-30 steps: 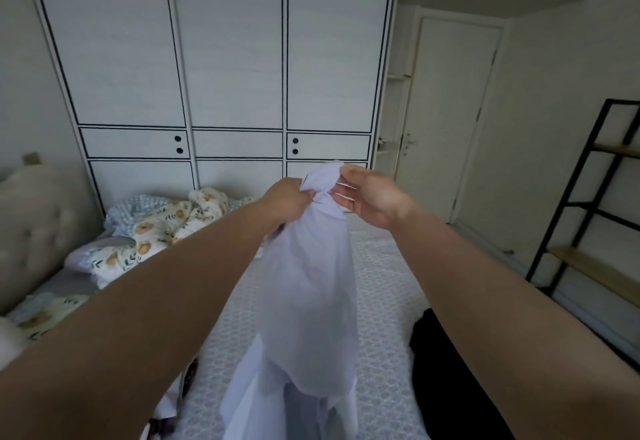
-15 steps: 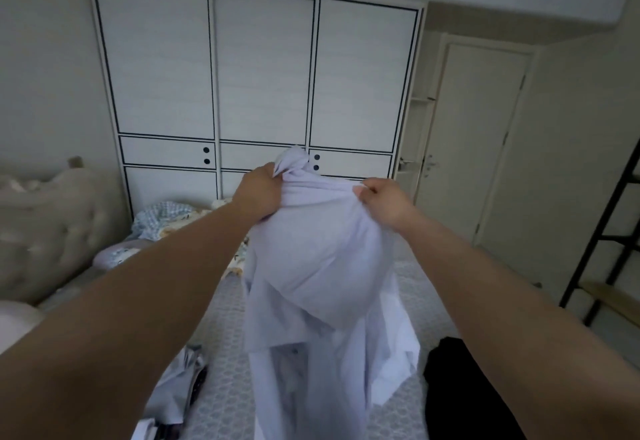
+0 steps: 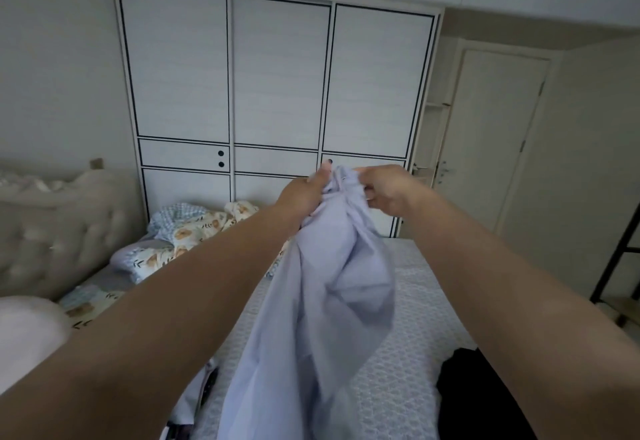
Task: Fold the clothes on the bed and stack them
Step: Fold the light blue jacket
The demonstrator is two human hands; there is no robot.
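A pale lilac shirt [image 3: 332,294] hangs in the air over the bed [image 3: 408,318], bunched at its top. My left hand [image 3: 304,194] grips the bunched top edge from the left. My right hand [image 3: 384,187] pinches the same edge from the right, so the two hands are almost touching. The shirt's lower part drops out of view at the bottom. A black garment [image 3: 464,394] lies on the bed at the lower right. Another light garment [image 3: 201,391] lies crumpled on the bed below my left forearm.
A flower-print duvet [image 3: 194,232] and pillows are heaped at the far left by the padded headboard [image 3: 52,228]. A white wardrobe [image 3: 277,93] stands behind the bed, a door [image 3: 498,135] to its right. A black shelf frame [image 3: 620,259] stands at the right edge.
My hands spread the shirt's top apart half a second ago and have now come back together, gathering it into a narrow bunch. The view has tilted slightly up.
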